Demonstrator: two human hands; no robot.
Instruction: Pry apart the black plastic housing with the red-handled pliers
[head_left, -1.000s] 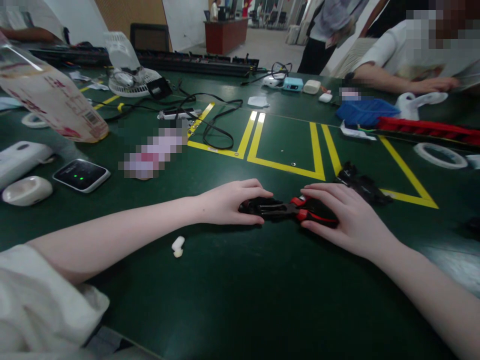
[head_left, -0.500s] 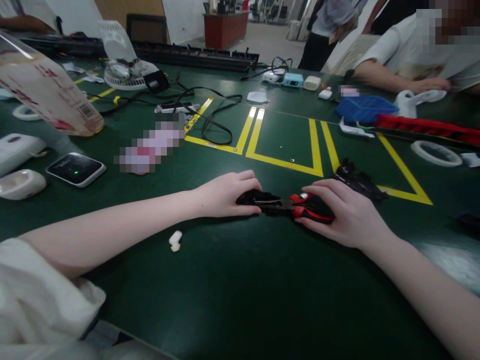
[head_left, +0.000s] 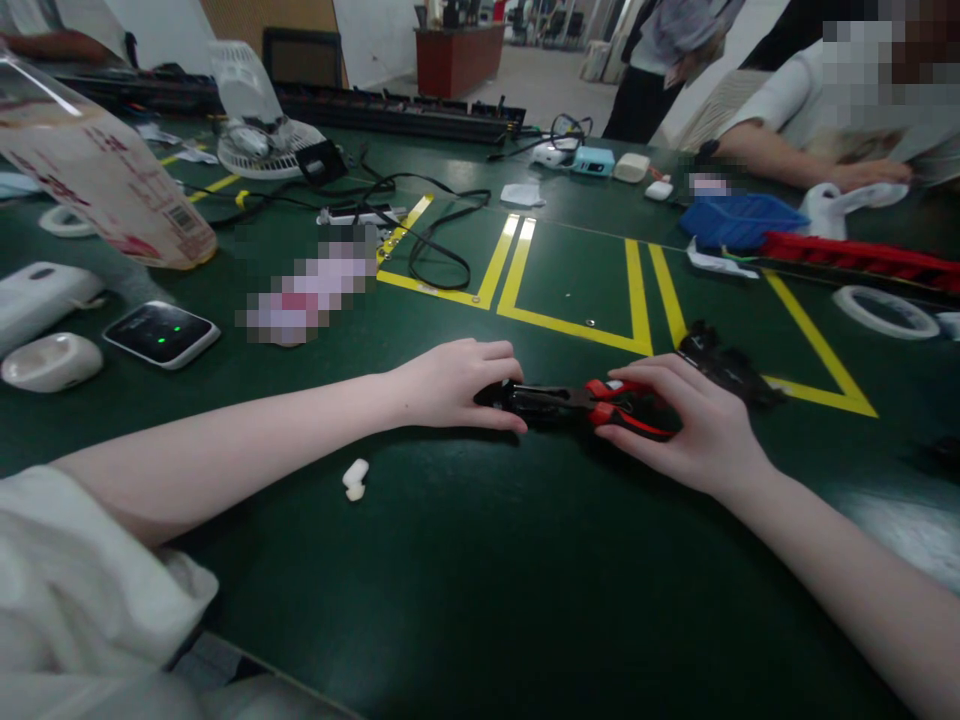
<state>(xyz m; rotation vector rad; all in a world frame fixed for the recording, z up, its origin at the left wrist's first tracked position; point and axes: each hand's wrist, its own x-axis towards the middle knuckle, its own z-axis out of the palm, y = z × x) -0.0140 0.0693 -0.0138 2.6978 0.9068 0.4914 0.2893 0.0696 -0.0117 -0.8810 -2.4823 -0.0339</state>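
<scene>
Near the middle of the green table, my left hand (head_left: pixel 461 385) grips a small black part (head_left: pixel 501 396) between thumb and fingers. My right hand (head_left: pixel 694 425) is wrapped round the red and black handles of pliers (head_left: pixel 634 420). The plier jaws point left and meet the black part close to my left fingertips; what exactly they grip is too dark to tell. Just behind my right hand lies another black part (head_left: pixel 724 365). Two small white pieces (head_left: pixel 355 480) rest on the table in front of my left forearm.
Yellow tape (head_left: pixel 577 328) marks boxes on the table (head_left: pixel 525 600). At the left are a bottle (head_left: pixel 142 190), a small device (head_left: pixel 161 333) and a white fan (head_left: pixel 262 140). A black cable (head_left: pixel 442 270) loops beyond. A blue tray (head_left: pixel 739 220) and a person's arm (head_left: pixel 795 160) are at the back right.
The whole view has shifted slightly. The plier handles look a little wider apart, and the pliers sit slightly further right relative to my left hand.
</scene>
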